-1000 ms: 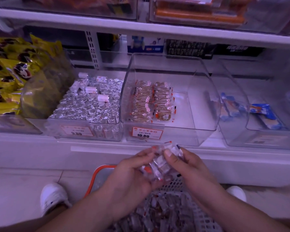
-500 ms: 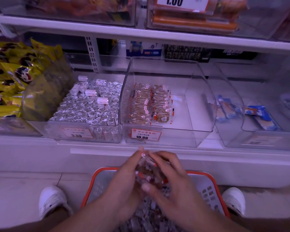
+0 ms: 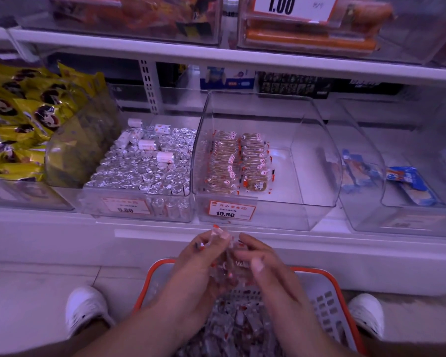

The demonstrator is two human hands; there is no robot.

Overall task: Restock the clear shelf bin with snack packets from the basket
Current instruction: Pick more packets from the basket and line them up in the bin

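- Head view looks down on both forearms, which reach forward from the bottom edge and converge over the basket (image 3: pixel 327 300), a grey lattice one with an orange rim standing on the floor between two white shoes (image 3: pixel 84 309).
- The left hand (image 3: pixel 196 264) is turned with its back toward the camera, fingers curled up and inward; its fingertips pinch the upper end of a small bunch of clear snack packets (image 3: pixel 224 256) with red-tipped edges.
- The right hand (image 3: pixel 265 269) faces the left one, thumb on the near side and fingers folded over the far side of the same bunch, so the two hands clasp the packets between them.
- The bunch is held above the basket's far rim, just below the front edge of the shelf (image 3: pixel 242 238) and apart from the bin.
- More loose packets (image 3: pixel 232 328) of the same kind fill the bottom of the basket under the wrists.
- The clear shelf bin (image 3: pixel 314 161), with a price label reading 10.80 on its front, sits straight ahead of the hands; two neat rows of stocked packets (image 3: pixel 237 161) lie along its left side, and its right half shows bare floor.
- Left of it, touching, is a bin of silver foil-wrapped sweets (image 3: pixel 142 168), labelled 9.80, and further left yellow bags (image 3: pixel 18 119).
- To the right, another clear bin holds blue wrappers (image 3: pixel 407 184).
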